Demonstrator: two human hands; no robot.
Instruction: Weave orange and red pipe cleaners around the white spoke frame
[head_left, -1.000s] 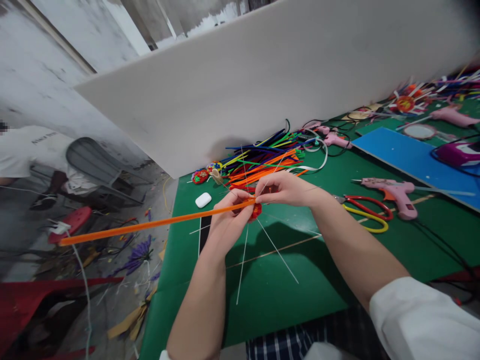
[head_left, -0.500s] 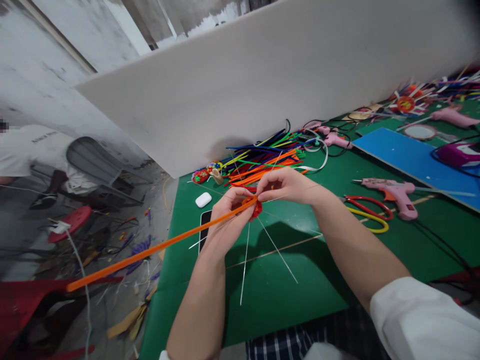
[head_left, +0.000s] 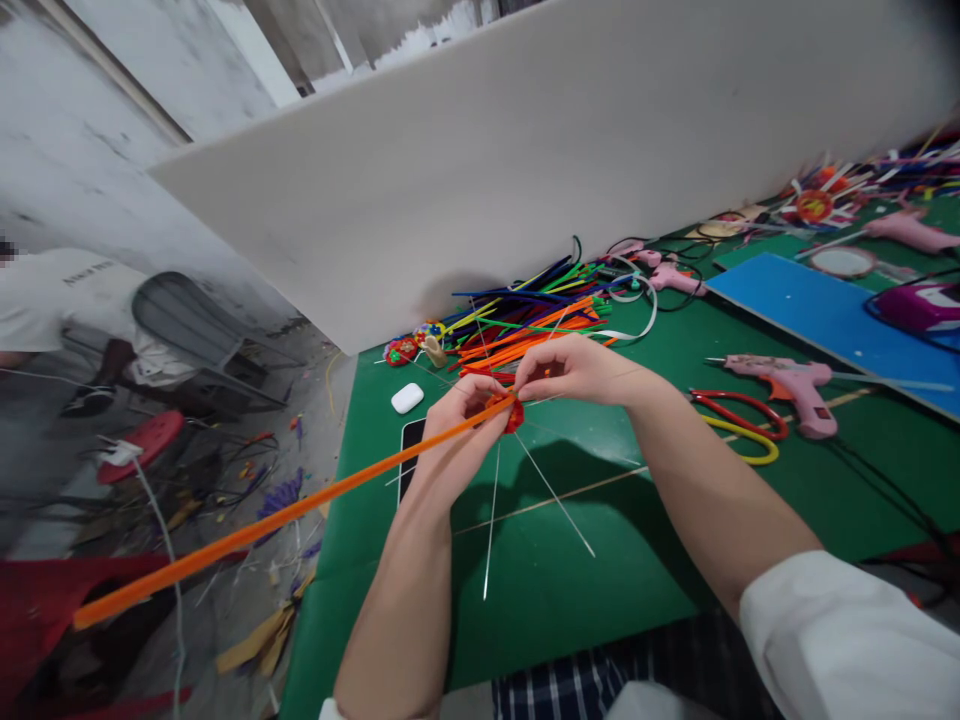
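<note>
"Hands?"
"Left hand (head_left: 456,472): clamped on red piece (head_left: 517,416), between the hands. Right hand (head_left: 576,370): pinching orange strip (head_left: 285,514), near end."
"Changed?"
"Strip's free end, now lower; suggests bending against the piece."
"Obscured?"
"Wires (head_left: 551,489), inner ends; phone (head_left: 412,433), partly behind left wrist."

Over the green table (head_left: 517,610), we are holding our left hand (head_left: 448,472) and right hand (head_left: 576,370) close together, thumbs and curled fingers pinching. Our left forearm (head_left: 396,610) is slanting up above the table's near left part; our right forearm (head_left: 697,470) is angling inward across its near edge.
</note>
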